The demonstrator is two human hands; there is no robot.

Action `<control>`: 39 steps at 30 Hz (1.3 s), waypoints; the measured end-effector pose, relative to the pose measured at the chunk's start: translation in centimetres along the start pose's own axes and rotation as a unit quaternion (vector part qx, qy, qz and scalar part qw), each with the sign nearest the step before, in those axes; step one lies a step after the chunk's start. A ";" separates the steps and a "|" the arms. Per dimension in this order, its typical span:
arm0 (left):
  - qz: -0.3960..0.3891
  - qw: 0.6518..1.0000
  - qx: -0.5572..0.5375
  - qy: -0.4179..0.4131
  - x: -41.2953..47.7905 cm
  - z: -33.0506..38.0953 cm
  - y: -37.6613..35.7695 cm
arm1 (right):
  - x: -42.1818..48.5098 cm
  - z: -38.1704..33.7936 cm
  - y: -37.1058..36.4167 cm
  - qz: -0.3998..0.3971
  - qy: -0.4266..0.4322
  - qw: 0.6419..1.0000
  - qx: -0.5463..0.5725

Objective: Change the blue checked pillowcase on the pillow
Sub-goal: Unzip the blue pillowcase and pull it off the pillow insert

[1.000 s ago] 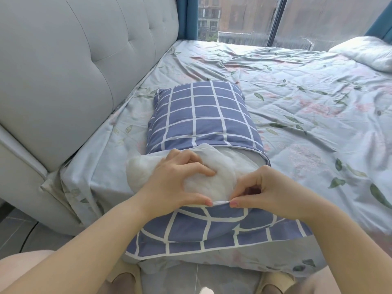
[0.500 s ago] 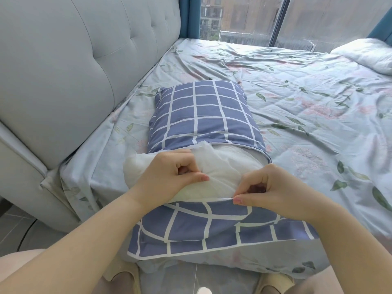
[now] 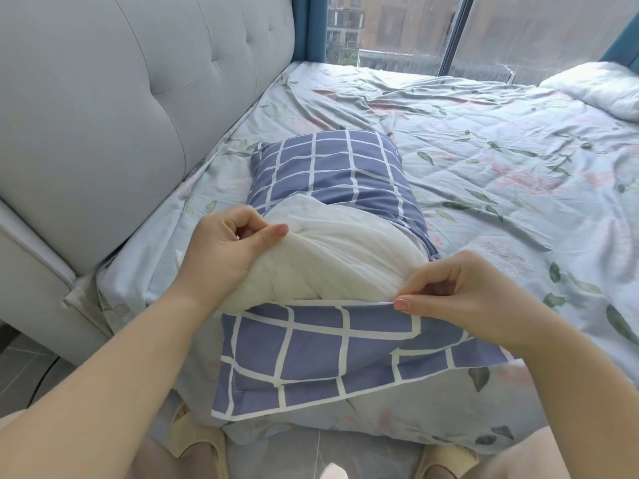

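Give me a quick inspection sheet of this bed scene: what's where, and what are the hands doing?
Surface: pale floral bed sheet, rumpled.
Job's things: white pillow half out of the blue checked pillowcase, whose open end lies folded back toward the person.
Clutter: second white pillow at the far right.
Grips: left hand grips the white pillow's near end; right hand pinches the pillowcase's open edge.
Cables: thin dark line on the floor, perhaps a cable.
Surroundings: grey tufted headboard, window, teal curtain, pale yellow slippers.
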State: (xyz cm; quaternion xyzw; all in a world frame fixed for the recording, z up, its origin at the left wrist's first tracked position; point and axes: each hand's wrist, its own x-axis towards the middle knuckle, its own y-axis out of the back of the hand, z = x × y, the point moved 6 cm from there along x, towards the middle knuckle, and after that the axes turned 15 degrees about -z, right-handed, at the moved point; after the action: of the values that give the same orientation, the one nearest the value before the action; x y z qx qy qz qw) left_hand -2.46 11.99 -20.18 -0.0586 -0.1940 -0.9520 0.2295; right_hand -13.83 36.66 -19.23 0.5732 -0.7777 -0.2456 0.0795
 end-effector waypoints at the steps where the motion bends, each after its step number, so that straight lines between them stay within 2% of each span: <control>1: 0.000 1.000 -0.003 0.002 0.0 0.0 0.0 | 0.0 0.1 0.1 0.001 0.001 1.000 -0.002; 6: 0.026 0.998 -0.054 0.018 -0.2 0.1 0.5 | -0.4 0.2 0.4 -0.008 -0.006 1.000 0.001; 9: 0.053 0.993 -0.103 0.030 -0.1 -0.1 1.6 | -0.8 0.4 0.8 0.013 -0.001 1.000 0.012; 11: 0.036 0.994 -0.100 0.027 -0.2 0.1 1.3 | -0.9 0.5 1.0 0.035 0.002 0.999 0.015; 14: -0.013 0.999 -0.044 0.019 -0.5 0.8 0.1 | -1.0 0.6 1.0 0.047 -0.002 0.999 0.013; 18: -0.011 0.997 0.055 -0.045 -1.5 3.3 -0.5 | -0.8 0.4 1.0 0.046 0.007 0.999 0.012; 23: -0.111 0.960 0.182 -0.181 -3.2 6.8 -4.7 | -0.5 -0.3 0.7 0.047 0.030 0.998 0.021; 26: -0.102 0.940 0.262 -0.196 -2.9 6.4 -6.6 | -0.4 -0.5 0.5 0.058 0.048 0.997 0.033; 30: -0.067 0.947 0.248 -0.192 -1.8 5.1 -6.7 | -0.3 -0.4 0.2 0.059 0.056 0.996 0.029; 35: -0.062 0.951 0.232 -0.196 -1.5 4.6 -7.1 | -0.2 0.1 0.3 0.053 0.033 0.998 0.014; 39: -0.046 0.974 0.140 -0.173 -1.2 4.4 -5.8 | -0.4 0.4 0.5 0.049 0.019 0.999 0.001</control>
State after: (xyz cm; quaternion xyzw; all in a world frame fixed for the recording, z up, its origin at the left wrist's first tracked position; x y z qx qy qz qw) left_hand -3.94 19.01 -18.42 -0.1809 -0.3649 -0.9001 0.1547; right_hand -14.27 37.29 -19.26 0.5391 -0.8033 -0.2300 0.1055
